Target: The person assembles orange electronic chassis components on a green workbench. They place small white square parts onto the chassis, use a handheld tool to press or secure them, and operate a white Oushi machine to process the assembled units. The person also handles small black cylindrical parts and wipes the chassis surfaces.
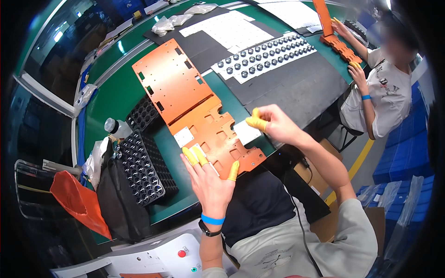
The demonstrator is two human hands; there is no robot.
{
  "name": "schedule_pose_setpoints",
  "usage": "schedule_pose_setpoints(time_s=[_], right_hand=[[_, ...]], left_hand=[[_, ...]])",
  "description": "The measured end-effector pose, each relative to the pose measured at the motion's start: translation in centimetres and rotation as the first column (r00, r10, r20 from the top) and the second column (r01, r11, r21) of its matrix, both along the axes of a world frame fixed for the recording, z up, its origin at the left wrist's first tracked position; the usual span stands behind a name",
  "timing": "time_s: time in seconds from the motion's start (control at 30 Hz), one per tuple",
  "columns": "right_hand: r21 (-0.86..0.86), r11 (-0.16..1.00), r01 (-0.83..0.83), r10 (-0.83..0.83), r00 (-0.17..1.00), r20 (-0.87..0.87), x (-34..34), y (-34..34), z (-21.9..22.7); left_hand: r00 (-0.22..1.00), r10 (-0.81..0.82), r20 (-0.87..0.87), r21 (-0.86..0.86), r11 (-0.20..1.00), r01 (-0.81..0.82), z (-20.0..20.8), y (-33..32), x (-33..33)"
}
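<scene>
Left hand point(211, 186) is resting on the orange fixture point(197, 118), grip wide. Right hand point(277, 125) is pinching a white plate point(245, 133) at the fixture's edge, grip narrow.

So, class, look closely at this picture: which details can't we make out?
All in the head view:
1. Part of the orange fixture: hidden under the left hand.
2. Whether the right hand grips or merely touches the white plate: its fingertips hide the contact.
3. Upper end of the far orange fixture: cut off by the top edge.
4. Fine detail on the black round parts: too small.
</scene>
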State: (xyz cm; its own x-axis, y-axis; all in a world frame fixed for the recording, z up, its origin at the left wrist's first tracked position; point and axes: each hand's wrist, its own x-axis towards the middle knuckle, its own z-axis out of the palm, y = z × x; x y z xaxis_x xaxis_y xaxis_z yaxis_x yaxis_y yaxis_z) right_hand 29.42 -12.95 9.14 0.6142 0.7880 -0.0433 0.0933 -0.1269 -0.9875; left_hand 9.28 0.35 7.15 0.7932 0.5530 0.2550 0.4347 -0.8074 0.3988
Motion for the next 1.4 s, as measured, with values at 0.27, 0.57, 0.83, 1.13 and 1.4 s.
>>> schedule_pose_setpoints(time_s=[0.27, 0.57, 0.83, 1.13, 1.4], right_hand=[[0.051, 0.945, 0.324, -0.113, 0.176, 0.978, 8.2, -1.2, -2.9], [0.073, 0.92, 0.385, -0.238, 0.401, 0.885, 7.8, -1.4, -4.6], [0.052, 0.948, 0.313, -0.165, 0.349, 0.922, 8.2, 3.7, -3.7], [0.048, 0.913, 0.405, -0.104, 0.117, 0.988, 11.1, 7.8, -5.0], [-0.025, 0.883, 0.468, -0.049, 0.146, 0.988, 11.6, 7.9, -4.9]], left_hand=[[1.0, 0.0, 0.025, -0.014, 1.0, 0.0, 0.0, 0.1, 0.0], [1.0, 0.01, 0.026, -0.059, 0.998, -0.008, -0.5, 0.2, -0.1], [1.0, 0.006, 0.017, -0.085, 0.996, -0.005, -0.1, 0.4, -0.1], [1.0, -0.006, 0.018, -0.114, 0.993, 0.008, 0.0, 0.5, -0.1], [0.999, -0.012, 0.03, -0.099, 0.995, 0.015, -0.2, 0.7, -0.2]])
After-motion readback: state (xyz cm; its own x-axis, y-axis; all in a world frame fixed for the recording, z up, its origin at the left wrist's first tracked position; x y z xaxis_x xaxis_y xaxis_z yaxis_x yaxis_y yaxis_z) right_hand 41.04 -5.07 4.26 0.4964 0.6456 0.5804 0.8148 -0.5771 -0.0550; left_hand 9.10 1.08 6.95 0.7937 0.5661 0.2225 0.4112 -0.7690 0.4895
